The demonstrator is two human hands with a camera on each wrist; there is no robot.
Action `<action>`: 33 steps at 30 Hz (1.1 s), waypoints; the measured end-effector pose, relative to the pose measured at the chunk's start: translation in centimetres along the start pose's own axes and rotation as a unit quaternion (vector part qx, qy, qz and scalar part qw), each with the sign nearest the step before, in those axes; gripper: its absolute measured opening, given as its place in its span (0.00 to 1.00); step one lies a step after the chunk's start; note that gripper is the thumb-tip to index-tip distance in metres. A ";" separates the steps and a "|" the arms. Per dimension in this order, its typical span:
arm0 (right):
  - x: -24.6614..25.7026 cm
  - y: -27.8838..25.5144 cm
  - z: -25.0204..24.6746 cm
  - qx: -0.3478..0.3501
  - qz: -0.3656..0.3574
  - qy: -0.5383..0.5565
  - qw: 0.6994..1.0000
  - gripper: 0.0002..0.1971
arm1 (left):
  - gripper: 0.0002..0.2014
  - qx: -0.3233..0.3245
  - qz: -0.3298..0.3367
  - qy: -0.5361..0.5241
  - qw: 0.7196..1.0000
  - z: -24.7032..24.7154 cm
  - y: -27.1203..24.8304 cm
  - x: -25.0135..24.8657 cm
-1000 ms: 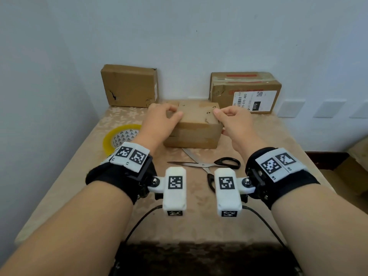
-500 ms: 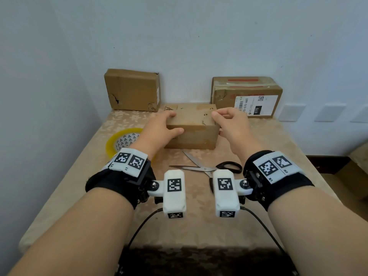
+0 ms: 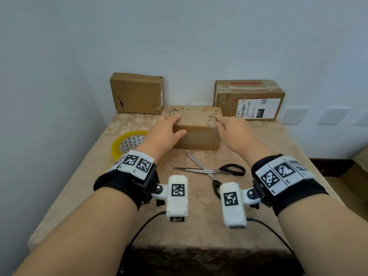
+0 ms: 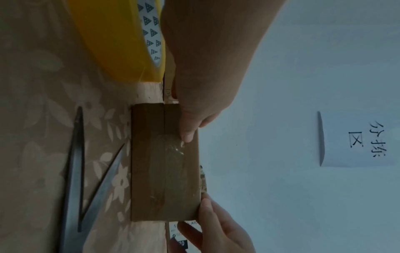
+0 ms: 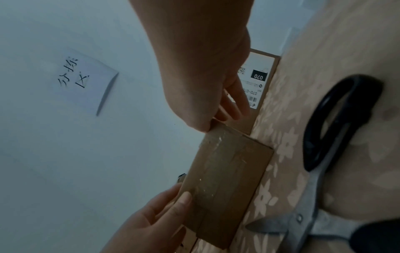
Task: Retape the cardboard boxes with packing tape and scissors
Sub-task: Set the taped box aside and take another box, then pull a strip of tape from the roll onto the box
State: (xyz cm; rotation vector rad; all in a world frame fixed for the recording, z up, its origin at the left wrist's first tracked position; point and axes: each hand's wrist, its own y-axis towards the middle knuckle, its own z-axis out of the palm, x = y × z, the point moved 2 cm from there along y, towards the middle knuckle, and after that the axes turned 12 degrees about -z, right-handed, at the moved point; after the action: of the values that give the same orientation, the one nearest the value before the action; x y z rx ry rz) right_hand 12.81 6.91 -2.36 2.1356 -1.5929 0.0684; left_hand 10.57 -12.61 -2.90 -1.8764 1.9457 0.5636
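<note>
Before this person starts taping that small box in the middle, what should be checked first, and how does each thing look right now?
1. Small brown cardboard box flat on the table: ok.
2. Box steadied: ok; left hand holds its left end with the thumb on the front face, right hand touches its right end.
3. Yellow roll of packing tape close by: ok, lying left of the box.
4. Black-handled scissors close by: ok, lying open in front of the box.
5. A hand free for the tape: not ok, both are on the box.
6. Loose tape end findable: cannot tell.
</note>
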 end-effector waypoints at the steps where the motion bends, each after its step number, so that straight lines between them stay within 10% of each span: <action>1: 0.0 0.0 -0.1 0.008 0.003 0.002 1.000 0.14 | 0.29 -0.003 0.007 0.007 1.000 -0.4 0.0 0.2; 7: 0.9 -1.0 -0.8 0.012 -0.003 0.023 1.000 0.27 | 0.15 -0.100 -0.032 0.115 0.988 -4.3 -1.7 1.6; 12: 1.9 -0.9 -0.3 0.080 -0.022 -0.029 0.996 0.23 | 0.20 0.071 -0.101 0.173 0.977 -3.4 -2.1 3.8; 17: 2.8 -0.8 -1.1 0.036 -0.017 0.007 0.999 0.28 | 0.23 0.066 -0.079 0.158 0.982 -3.5 -2.4 4.4; 23: 6.8 -1.5 -3.4 -0.042 -0.072 0.219 0.972 0.22 | 0.17 -0.019 -0.095 -0.100 0.990 -8.4 -3.7 3.1; 28: 8.7 -1.8 -4.0 0.020 -0.010 0.373 0.928 0.26 | 0.20 0.060 -0.039 -0.245 0.967 -8.5 -5.9 0.1; 33: 8.4 -1.8 -4.8 -0.012 -0.019 0.409 0.912 0.06 | 0.12 0.078 -0.013 -0.262 0.962 -8.0 -6.6 -1.9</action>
State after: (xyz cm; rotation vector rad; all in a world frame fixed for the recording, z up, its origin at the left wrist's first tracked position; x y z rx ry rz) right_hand 18.27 1.65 3.93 1.7409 -1.0304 0.8104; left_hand 17.24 -15.43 4.76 -1.4630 1.5627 0.7810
